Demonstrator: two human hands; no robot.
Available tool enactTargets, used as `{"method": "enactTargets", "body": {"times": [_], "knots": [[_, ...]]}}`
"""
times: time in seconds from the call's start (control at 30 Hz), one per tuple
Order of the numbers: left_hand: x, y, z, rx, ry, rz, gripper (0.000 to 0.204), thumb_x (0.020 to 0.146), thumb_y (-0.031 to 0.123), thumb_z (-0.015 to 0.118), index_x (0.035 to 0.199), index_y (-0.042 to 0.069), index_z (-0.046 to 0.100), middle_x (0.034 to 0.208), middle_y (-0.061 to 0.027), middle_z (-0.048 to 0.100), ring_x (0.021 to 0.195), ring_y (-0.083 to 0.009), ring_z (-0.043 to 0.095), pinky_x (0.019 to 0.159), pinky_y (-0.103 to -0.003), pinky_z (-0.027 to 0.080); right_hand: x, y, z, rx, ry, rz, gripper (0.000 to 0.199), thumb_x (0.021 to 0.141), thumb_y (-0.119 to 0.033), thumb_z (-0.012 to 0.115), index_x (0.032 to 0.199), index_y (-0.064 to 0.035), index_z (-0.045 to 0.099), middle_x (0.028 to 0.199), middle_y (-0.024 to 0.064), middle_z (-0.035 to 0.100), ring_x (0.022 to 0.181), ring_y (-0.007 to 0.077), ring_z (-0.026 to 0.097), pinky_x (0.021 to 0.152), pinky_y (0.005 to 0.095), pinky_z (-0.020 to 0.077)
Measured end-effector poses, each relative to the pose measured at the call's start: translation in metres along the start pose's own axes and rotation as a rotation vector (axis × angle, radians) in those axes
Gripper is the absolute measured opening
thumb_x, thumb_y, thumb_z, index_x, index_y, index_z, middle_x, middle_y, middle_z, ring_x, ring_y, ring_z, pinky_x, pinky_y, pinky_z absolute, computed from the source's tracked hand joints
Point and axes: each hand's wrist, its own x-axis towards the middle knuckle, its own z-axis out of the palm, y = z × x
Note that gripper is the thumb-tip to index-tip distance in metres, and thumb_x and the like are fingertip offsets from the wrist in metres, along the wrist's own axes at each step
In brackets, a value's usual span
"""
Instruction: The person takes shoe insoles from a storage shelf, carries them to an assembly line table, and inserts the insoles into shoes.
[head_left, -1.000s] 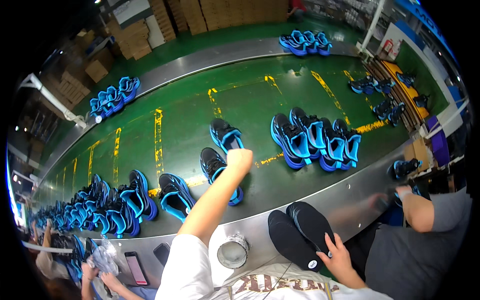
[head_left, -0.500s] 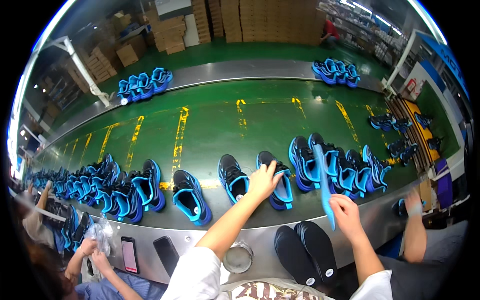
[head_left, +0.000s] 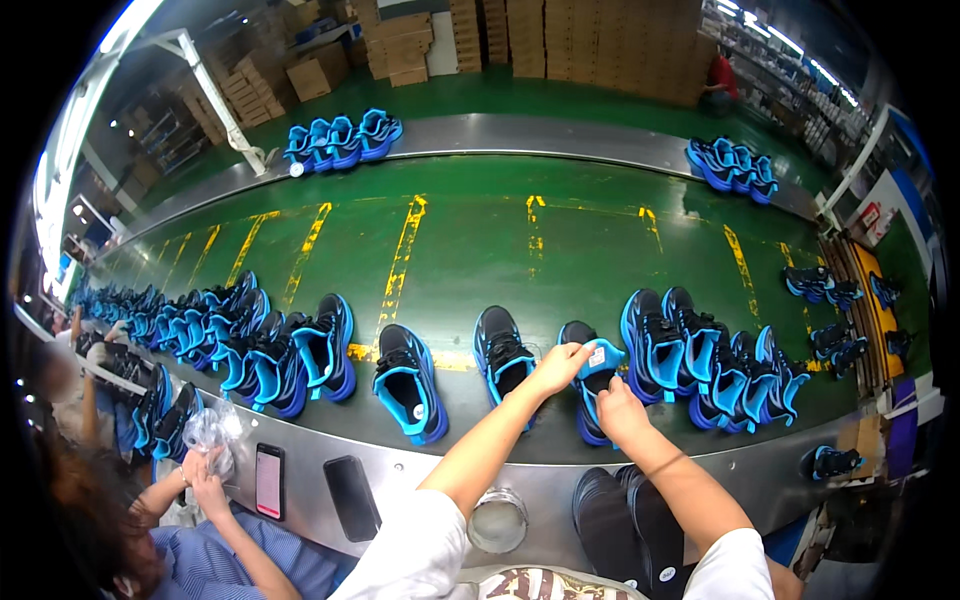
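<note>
At the near edge of the green belt, both my hands work at one black-and-blue sneaker [head_left: 592, 400]. My left hand [head_left: 560, 370] is closed on a light-blue flap [head_left: 603, 358] with a small white label at the shoe's opening; it looks like the tongue. Against the heel side of the opening, my right hand [head_left: 622, 412] has its fingers curled. What they grip is hidden, and the light-blue insole cannot be told apart there. A second sneaker [head_left: 497, 345] stands just to the left, partly behind my left forearm.
Further left stands another sneaker [head_left: 408, 385]; several more crowd the right [head_left: 690, 350]. On the metal ledge [head_left: 425, 475] lie two phones [head_left: 352, 498], a round dish [head_left: 497, 520] and black insoles [head_left: 605, 525]. A co-worker's hands [head_left: 205, 480] hold clear plastic at left.
My right hand has brought the light-blue insole left to the sneaker, where it no longer shows clearly. My left hand now grips the flap. The view has shifted; a co-worker's hand at right is gone.
</note>
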Motion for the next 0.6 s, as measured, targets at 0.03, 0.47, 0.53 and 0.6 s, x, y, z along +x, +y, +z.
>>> {"method": "enactTargets", "body": {"times": [0.03,0.47,0.53,0.6], "knots": [[-0.002,-0.001,0.001,0.015,0.006,-0.005,0.049,0.086,0.042,0.048,0.091,-0.005,0.06,0.078,-0.0059,0.059,0.073,-0.0107,0.05,0.067,-0.026,0.042,-0.003,-0.002,0.002,0.006,-0.009,-0.003,0.024,0.076,-0.019,0.054,0.085,0.0028,0.06,0.101,0.0255,0.047,0.084,0.0383,0.053,0.072,0.0412,0.0471],[-0.011,0.008,0.008,-0.116,0.08,-0.052,0.054,0.085,0.048,0.046,0.087,-0.004,0.06,0.068,0.0002,0.05,0.066,-0.0073,0.042,0.058,-0.023,0.035,-0.003,0.005,-0.02,-0.002,-0.084,-0.141,0.015,0.068,-0.01,0.052,0.072,0.0001,0.062,0.081,0.0186,0.057,0.079,0.0317,0.057,0.07,0.0395,0.0487],[-0.009,-0.003,0.014,-0.17,0.13,-0.003,0.054,0.086,0.048,0.046,0.089,-0.004,0.06,0.07,-0.0001,0.052,0.068,-0.0074,0.043,0.06,-0.023,0.036,0.003,0.0,-0.012,-0.111,-0.02,-0.24,0.012,0.069,-0.008,0.051,0.071,-0.0005,0.061,0.083,0.0146,0.055,0.081,0.0274,0.056,0.067,0.0358,0.0495],[-0.008,-0.001,0.016,-0.154,0.106,-0.011,0.055,0.086,0.048,0.044,0.09,-0.005,0.058,0.076,-0.003,0.056,0.074,-0.0089,0.047,0.067,-0.023,0.039,0.016,0.001,-0.001,-0.087,0.052,-0.182,0.014,0.069,-0.008,0.051,0.072,0.0003,0.061,0.083,0.0156,0.055,0.08,0.0275,0.056,0.066,0.0356,0.0496]]}}
